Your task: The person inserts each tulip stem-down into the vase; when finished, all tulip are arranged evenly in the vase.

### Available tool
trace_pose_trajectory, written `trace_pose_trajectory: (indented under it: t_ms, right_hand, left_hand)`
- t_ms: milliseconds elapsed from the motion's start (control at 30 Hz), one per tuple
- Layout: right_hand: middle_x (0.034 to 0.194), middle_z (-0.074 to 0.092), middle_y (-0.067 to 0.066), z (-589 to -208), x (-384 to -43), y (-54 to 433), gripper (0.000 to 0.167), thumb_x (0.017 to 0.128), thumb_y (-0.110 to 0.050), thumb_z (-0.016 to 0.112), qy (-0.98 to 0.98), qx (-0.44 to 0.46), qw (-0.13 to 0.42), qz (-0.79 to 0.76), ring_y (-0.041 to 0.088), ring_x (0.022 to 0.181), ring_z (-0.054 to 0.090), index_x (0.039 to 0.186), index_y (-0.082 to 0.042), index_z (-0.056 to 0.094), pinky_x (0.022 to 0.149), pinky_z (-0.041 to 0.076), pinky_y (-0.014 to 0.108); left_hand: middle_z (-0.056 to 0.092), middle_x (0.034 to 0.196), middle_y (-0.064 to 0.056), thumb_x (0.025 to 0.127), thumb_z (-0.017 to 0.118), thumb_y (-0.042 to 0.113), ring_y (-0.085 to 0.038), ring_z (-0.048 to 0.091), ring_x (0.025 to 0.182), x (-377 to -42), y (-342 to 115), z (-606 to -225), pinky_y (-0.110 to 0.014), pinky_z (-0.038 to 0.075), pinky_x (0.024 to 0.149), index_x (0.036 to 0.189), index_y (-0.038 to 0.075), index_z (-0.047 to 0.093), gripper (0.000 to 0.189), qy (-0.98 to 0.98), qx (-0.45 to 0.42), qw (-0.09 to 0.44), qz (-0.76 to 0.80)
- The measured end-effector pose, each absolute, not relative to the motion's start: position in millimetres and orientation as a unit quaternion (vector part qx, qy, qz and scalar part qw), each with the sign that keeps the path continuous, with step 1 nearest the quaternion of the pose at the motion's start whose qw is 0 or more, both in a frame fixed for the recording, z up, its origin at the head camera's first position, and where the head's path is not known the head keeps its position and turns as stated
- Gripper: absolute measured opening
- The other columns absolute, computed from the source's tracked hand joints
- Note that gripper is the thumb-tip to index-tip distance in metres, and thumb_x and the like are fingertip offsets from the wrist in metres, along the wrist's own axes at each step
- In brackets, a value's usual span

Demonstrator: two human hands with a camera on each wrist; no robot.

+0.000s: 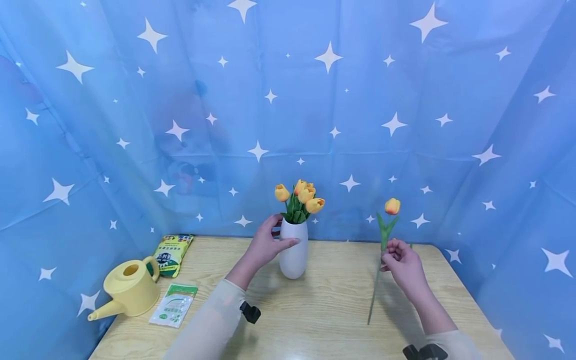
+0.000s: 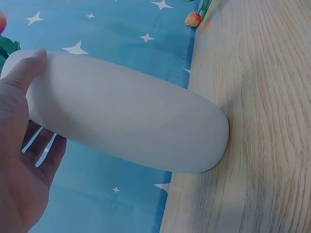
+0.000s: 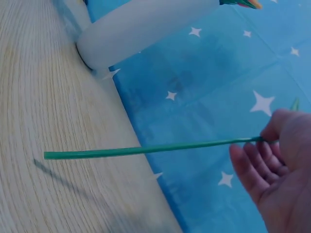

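A white vase (image 1: 293, 252) stands upright on the wooden table (image 1: 324, 305), holding several orange tulips (image 1: 300, 196). My left hand (image 1: 282, 231) grips the vase near its neck; in the left wrist view the thumb (image 2: 26, 68) lies along the vase (image 2: 131, 116). To the right, my right hand (image 1: 388, 250) pinches the green stem of a single orange tulip (image 1: 392, 206) and holds it upright, apart from the vase. The stem's lower end hangs just above the table. In the right wrist view the stem (image 3: 146, 149) runs out from the right hand (image 3: 260, 141).
A yellow watering can (image 1: 128, 289) sits at the table's left edge. Beside it lie a yellow-green bag (image 1: 172, 254) and a white packet (image 1: 174, 304). A blue star-patterned curtain (image 1: 405, 125) closes in the back and both sides.
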State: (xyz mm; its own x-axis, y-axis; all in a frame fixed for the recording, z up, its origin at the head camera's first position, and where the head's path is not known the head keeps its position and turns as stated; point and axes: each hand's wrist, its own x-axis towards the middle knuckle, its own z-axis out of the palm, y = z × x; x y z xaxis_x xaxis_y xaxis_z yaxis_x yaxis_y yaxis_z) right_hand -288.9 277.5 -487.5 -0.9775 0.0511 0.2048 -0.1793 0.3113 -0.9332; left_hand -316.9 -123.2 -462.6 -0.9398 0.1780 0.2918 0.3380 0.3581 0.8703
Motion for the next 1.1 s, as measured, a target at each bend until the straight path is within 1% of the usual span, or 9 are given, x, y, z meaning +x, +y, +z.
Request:
trace_pose_trajectory:
  t_ms: [100,233,300,467,600,700,800,967,1100]
  right_hand:
    - [0.110,0.065,0.016,-486,-288,276,0.029,0.107,0.003,0.061,-0.798,0.051,0.100,0.592,0.009,0.087,0.068,0.134,0.011,0.053,0.074,0.067,0.031]
    - [0.109,0.064,0.016,-485,-287,274,0.028,0.108,0.002,0.062,-0.792,0.062,0.102,0.599,0.009,0.088,0.069,0.133,0.011,0.052,0.075,0.068,0.033]
    - [0.107,0.065,0.015,-485,-287,273,0.027,0.108,0.002,0.063,-0.789,0.066,0.102,0.602,0.009,0.087,0.069,0.132,0.011,0.052,0.075,0.068,0.034]
    - [0.101,0.069,0.006,-483,-288,272,0.026,0.110,0.000,0.063,-0.787,0.073,0.102,0.605,0.010,0.087,0.071,0.131,0.010,0.052,0.074,0.069,0.035]
    - [0.101,0.070,0.008,-481,-287,270,0.026,0.110,0.001,0.064,-0.779,0.080,0.107,0.612,0.010,0.086,0.071,0.130,0.010,0.050,0.073,0.068,0.034]
    - [0.102,0.068,0.010,-477,-285,267,0.027,0.109,0.002,0.065,-0.770,0.086,0.113,0.622,0.010,0.086,0.071,0.129,0.009,0.049,0.072,0.068,0.034]
    - [0.101,0.067,0.010,-474,-284,264,0.029,0.107,0.004,0.066,-0.761,0.098,0.115,0.631,0.010,0.086,0.071,0.129,0.009,0.047,0.073,0.069,0.035]
    - [0.098,0.070,0.007,-469,-283,260,0.032,0.106,0.007,0.066,-0.748,0.116,0.116,0.643,0.012,0.087,0.075,0.129,0.007,0.044,0.076,0.069,0.035]
    - [0.099,0.074,0.004,-465,-282,256,0.034,0.106,0.006,0.068,-0.737,0.127,0.122,0.653,0.014,0.087,0.078,0.130,0.006,0.043,0.078,0.068,0.034]
  left_hand:
    - [0.061,0.148,-0.002,0.093,0.091,0.047,-0.033,0.063,0.137,-316,-126,-463,-0.056,0.057,0.110,0.155,0.022,0.057,0.075,-0.822,-0.162,0.072,-0.540]
    - [0.060,0.149,-0.003,0.094,0.090,0.047,-0.036,0.063,0.137,-317,-128,-463,-0.059,0.057,0.110,0.156,0.020,0.055,0.076,-0.827,-0.171,0.069,-0.531]
    - [0.060,0.150,-0.004,0.095,0.089,0.046,-0.037,0.063,0.137,-317,-129,-464,-0.061,0.056,0.110,0.157,0.018,0.055,0.077,-0.829,-0.176,0.069,-0.527]
    - [0.059,0.151,-0.006,0.096,0.089,0.042,-0.040,0.063,0.136,-318,-131,-465,-0.066,0.054,0.110,0.158,0.014,0.053,0.077,-0.831,-0.184,0.069,-0.521]
    - [0.059,0.150,-0.006,0.095,0.090,0.041,-0.041,0.063,0.136,-318,-131,-465,-0.068,0.053,0.110,0.157,0.014,0.054,0.076,-0.826,-0.184,0.068,-0.528]
    - [0.060,0.148,-0.006,0.094,0.091,0.042,-0.038,0.063,0.135,-319,-130,-466,-0.066,0.054,0.111,0.156,0.016,0.055,0.076,-0.826,-0.179,0.071,-0.530]
    - [0.061,0.148,-0.006,0.094,0.091,0.044,-0.036,0.064,0.134,-319,-128,-466,-0.061,0.056,0.111,0.156,0.015,0.054,0.077,-0.829,-0.177,0.078,-0.525]
    - [0.060,0.147,-0.005,0.093,0.091,0.045,-0.033,0.063,0.134,-318,-125,-464,-0.055,0.058,0.109,0.155,0.014,0.054,0.079,-0.839,-0.176,0.097,-0.506]
    - [0.061,0.145,-0.003,0.093,0.092,0.045,-0.029,0.064,0.133,-317,-122,-463,-0.051,0.059,0.108,0.154,0.015,0.054,0.078,-0.846,-0.174,0.108,-0.493]
